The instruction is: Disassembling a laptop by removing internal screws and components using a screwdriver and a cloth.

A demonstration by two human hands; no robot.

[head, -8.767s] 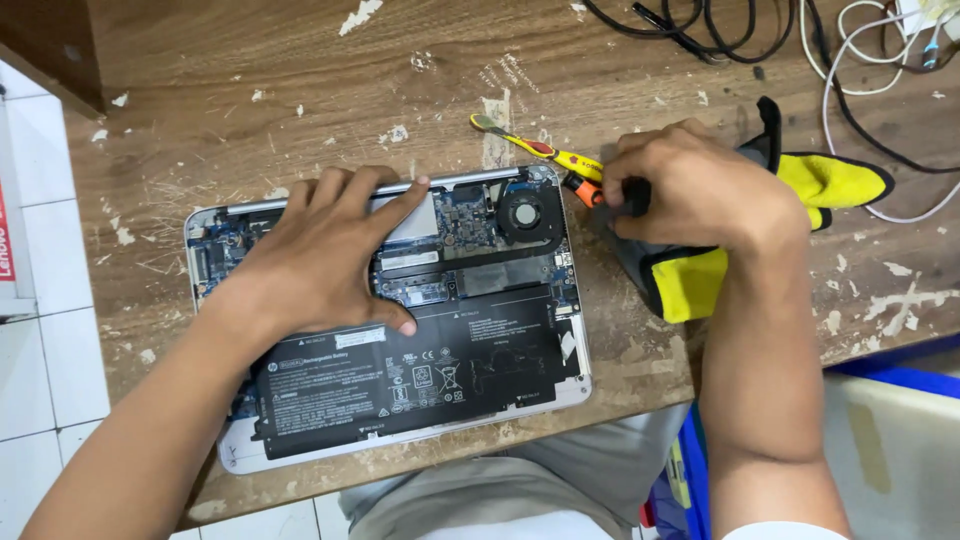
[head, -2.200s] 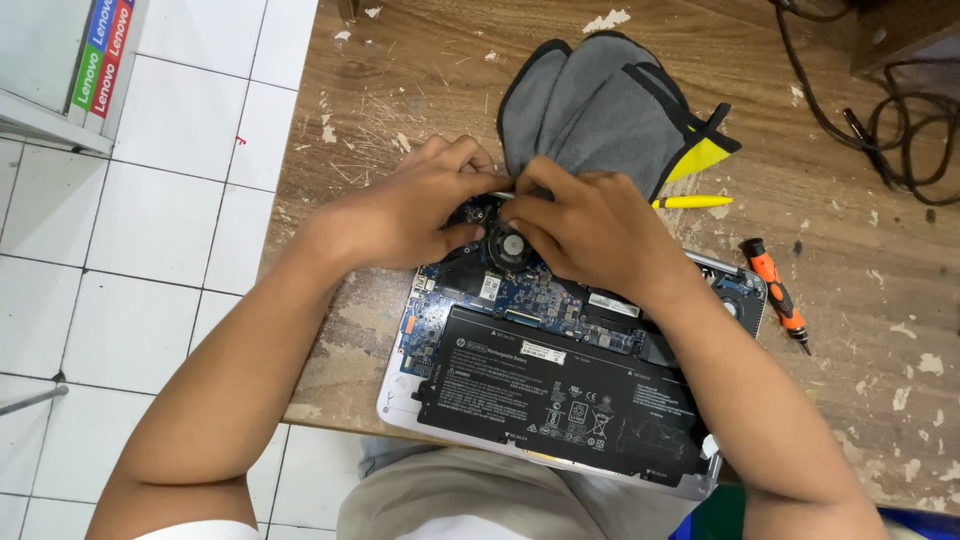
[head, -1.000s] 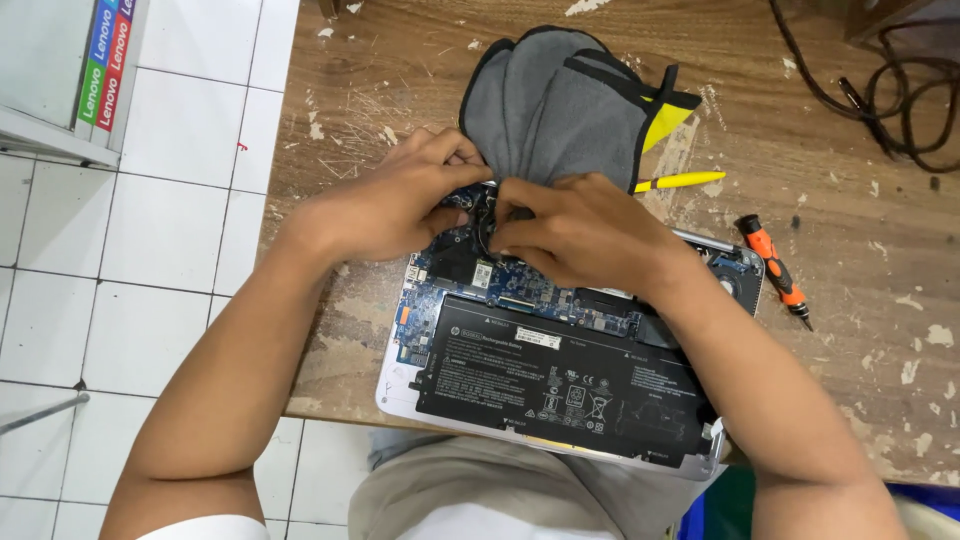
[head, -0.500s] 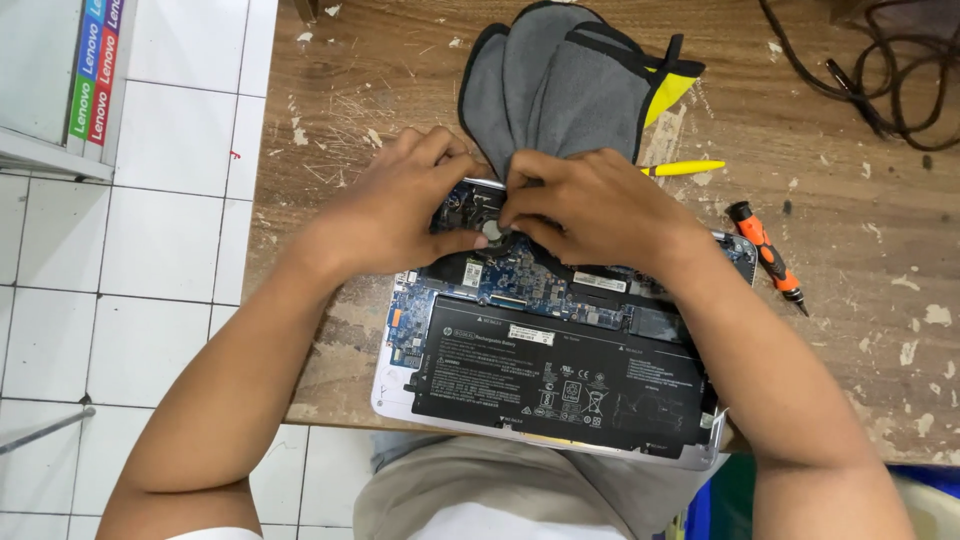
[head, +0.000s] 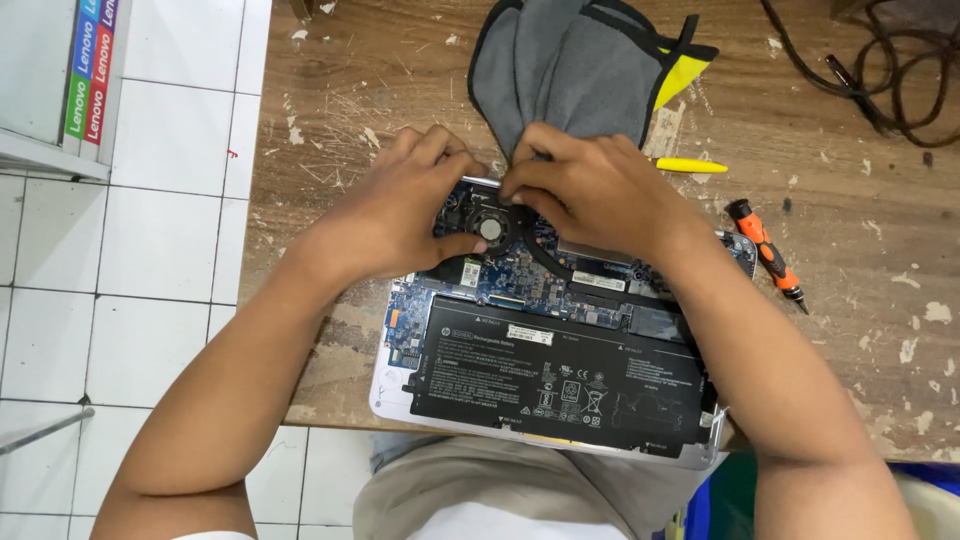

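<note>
An opened laptop (head: 560, 350) lies bottom-up on the scratched wooden table (head: 880, 300), its near edge over the table's front. The left hand (head: 400, 215) rests on its far left corner, thumb curled beside the round fan (head: 490, 228); the right hand (head: 590, 190) pinches at the far edge just by that fan, fingers closed. A white rectangular label (head: 528, 334) sits on the black battery (head: 560, 375). A grey-and-yellow pouch (head: 580, 65) lies behind the hands, an orange screwdriver (head: 765, 250) to the right.
</note>
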